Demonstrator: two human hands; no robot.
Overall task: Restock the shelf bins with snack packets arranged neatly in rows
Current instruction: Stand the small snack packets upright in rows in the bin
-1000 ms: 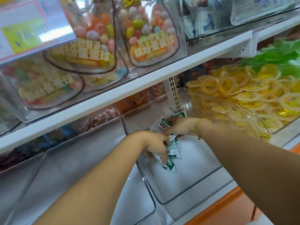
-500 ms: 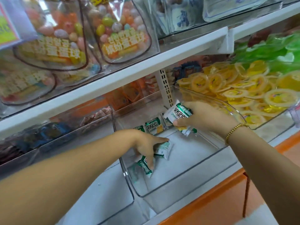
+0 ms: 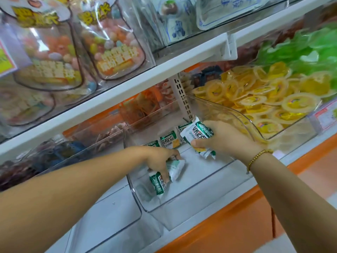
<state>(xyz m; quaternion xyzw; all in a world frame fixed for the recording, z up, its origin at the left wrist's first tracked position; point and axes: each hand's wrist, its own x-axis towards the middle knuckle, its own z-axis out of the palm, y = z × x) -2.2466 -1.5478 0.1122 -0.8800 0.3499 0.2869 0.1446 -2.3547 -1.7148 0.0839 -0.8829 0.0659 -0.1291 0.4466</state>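
Shop shelving (image 3: 127, 94), orange-fronted. Nearest, clear bin (image 3: 182, 212). Within it, left hand (image 3: 160, 161) curled round two green-and-white snack packets (image 3: 158, 183), long axes angled toward the front wall. Further in, right hand (image 3: 224, 141) gripping a bunch of packets (image 3: 197, 133), just beside the standing row (image 3: 168, 141) at the back, nearer it than the left. Beyond, rightward, yellow jelly cups (image 3: 255, 99) heaped in a neighbouring bin (image 3: 218, 105).

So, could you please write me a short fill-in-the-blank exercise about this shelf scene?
The right hand wears a gold ____ on its wrist.
Both it and the left hand grip green-and-white ____.
The jelly cups in the bin beside the right hand are ____.
Missing words: bracelet; packets; yellow.
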